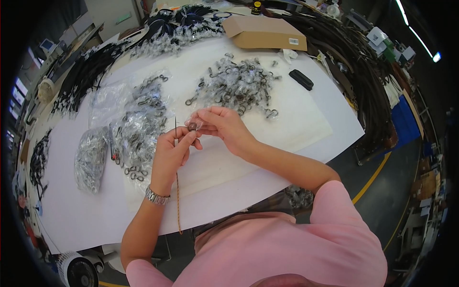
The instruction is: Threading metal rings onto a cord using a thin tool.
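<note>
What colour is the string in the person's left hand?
Brown, the cord hanging from the left hand; head view.

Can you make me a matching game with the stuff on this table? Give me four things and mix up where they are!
Things:
1. thin cord
2. cardboard box
3. small metal ring
4. flat black bar

Places:
A. lying alone on the table, right of the wrapped clasps
B. pinched in the right hand
C. at the table's far edge
D. in the left hand, hanging over the near edge

Pairs: 1-D, 2-C, 3-B, 4-A
</note>
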The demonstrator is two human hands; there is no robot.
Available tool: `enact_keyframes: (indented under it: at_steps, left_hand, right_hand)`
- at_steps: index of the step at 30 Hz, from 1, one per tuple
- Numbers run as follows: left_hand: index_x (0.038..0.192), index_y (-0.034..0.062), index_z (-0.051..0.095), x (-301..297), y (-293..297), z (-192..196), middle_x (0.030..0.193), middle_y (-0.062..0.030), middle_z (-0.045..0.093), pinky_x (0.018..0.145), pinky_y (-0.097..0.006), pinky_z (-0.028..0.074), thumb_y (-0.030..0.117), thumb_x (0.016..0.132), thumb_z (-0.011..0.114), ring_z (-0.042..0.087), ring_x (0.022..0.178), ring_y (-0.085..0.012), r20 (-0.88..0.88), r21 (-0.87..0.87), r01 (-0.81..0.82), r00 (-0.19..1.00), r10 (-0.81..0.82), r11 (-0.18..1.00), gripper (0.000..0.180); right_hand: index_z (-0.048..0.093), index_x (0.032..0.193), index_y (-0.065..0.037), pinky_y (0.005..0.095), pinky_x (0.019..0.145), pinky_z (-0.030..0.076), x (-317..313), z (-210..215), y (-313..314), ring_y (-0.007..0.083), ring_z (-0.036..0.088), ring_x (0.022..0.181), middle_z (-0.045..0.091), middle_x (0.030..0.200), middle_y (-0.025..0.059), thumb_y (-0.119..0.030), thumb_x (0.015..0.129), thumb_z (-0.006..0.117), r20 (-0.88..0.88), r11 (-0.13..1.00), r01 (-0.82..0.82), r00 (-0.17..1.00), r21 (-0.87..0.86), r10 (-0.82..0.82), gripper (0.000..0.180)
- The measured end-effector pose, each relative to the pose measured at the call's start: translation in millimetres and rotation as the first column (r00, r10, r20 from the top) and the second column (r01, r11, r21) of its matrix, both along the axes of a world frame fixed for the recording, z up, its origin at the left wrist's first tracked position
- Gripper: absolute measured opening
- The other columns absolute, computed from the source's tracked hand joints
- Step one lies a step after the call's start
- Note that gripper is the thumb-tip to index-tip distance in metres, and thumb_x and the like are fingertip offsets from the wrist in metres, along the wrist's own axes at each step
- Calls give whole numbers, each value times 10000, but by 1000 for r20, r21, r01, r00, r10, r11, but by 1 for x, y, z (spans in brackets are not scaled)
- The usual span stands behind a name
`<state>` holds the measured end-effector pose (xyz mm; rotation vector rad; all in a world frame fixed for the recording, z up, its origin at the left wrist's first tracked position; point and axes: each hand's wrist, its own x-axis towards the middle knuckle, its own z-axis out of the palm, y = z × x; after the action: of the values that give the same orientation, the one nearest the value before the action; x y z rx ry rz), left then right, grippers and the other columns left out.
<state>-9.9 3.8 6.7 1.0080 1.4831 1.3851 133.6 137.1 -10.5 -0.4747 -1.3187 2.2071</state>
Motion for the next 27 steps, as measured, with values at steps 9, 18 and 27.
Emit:
enact_keyframes:
  at_steps: [9, 18, 27]
  left_hand:
    - [1074, 19, 735, 6, 4, 4, 792, -2, 703, 440, -185, 272, 215, 1003, 676, 387, 488, 1, -32, 63, -65, 997, 67, 996, 217]
    - [1113, 29, 761, -2, 4, 2, 773, 53, 642, 440, -189, 234, 217, 982, 712, 350, 506, 17, -27, 103, -134, 990, 137, 986, 234]
    - [1139, 3, 740, -1, -1, 3, 890, -67, 777, 433, -178, 250, 139, 985, 669, 364, 498, 14, -83, 175, -192, 975, 208, 966, 217]
  right_hand:
    - [696, 1125, -18, 330, 991, 546, 2, 10, 6, 199, 713, 1067, 752, 1126, 122, -248, 1057, 596, 26, 998, 51, 998, 20, -52, 261]
    - [720, 1142, -18, 331, 997, 542, 0, 1, 9, 169, 721, 1041, 763, 1119, 92, -285, 1043, 622, 65, 991, 93, 993, 95, -100, 301]
    - [746, 1109, -13, 304, 936, 568, -1, 3, 7, 158, 728, 991, 773, 1074, 85, -293, 1020, 658, 101, 959, 143, 980, 243, -172, 307]
